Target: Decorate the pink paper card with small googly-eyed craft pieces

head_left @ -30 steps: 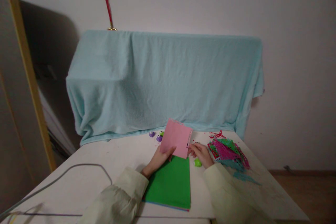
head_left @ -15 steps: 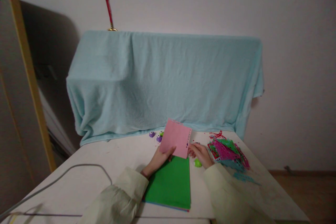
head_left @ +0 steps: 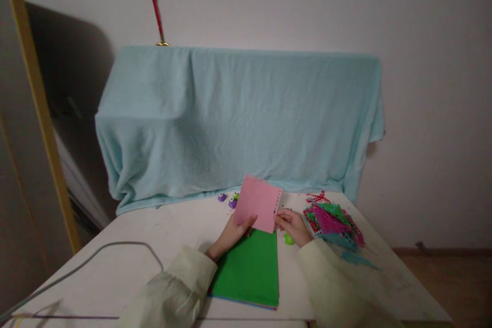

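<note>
Between my two hands the pink paper sheet with punched right edge (head_left: 257,209) stands tilted above the green paper stack (head_left: 249,268). My left hand (head_left: 231,233) pinches its lower corner, my right hand (head_left: 292,225) closes on a small green punch (head_left: 288,239), I think. If the left grip loosens, the sheet may slide and the holes go crooked.

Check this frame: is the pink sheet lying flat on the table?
No. The pink sheet is lifted above the green paper stack, gripped by the left hand at its lower edge and touched by the right hand.
</note>
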Tool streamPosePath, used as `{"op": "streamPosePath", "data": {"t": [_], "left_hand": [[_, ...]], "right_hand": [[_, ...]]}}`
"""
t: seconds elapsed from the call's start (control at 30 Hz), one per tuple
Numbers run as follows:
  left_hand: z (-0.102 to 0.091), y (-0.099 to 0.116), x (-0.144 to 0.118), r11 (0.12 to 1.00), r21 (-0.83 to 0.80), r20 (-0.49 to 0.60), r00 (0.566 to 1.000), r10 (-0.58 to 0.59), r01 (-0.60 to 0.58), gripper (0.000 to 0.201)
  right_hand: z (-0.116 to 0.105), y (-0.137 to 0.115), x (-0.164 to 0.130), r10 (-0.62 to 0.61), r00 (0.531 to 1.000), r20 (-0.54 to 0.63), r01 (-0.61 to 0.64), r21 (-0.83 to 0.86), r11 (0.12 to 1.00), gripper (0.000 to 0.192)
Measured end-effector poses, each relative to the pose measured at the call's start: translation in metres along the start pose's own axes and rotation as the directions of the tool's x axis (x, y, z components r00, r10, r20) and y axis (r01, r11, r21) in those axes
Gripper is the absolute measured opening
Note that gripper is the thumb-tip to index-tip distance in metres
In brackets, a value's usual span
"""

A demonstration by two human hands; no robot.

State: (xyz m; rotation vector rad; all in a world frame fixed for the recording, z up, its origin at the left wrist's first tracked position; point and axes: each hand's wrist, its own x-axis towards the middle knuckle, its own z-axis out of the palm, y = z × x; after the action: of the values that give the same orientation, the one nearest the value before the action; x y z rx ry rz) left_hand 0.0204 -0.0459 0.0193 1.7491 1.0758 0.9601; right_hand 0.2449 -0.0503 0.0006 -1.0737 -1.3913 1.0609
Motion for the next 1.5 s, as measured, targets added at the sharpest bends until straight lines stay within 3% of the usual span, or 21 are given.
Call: {"op": "streamPosePath", "data": {"t": [1.5], "left_hand": [[0.0002, 0.0062, -0.0014, 0.999, -0.005, -0.019, 0.999, -0.048, 0.047, 0.050]], "right_hand": [[-0.0030, 0.0009, 0.0025, 0.058, 0.997, -0.049, -0.059, -0.033, 0.998, 0.036]]}}
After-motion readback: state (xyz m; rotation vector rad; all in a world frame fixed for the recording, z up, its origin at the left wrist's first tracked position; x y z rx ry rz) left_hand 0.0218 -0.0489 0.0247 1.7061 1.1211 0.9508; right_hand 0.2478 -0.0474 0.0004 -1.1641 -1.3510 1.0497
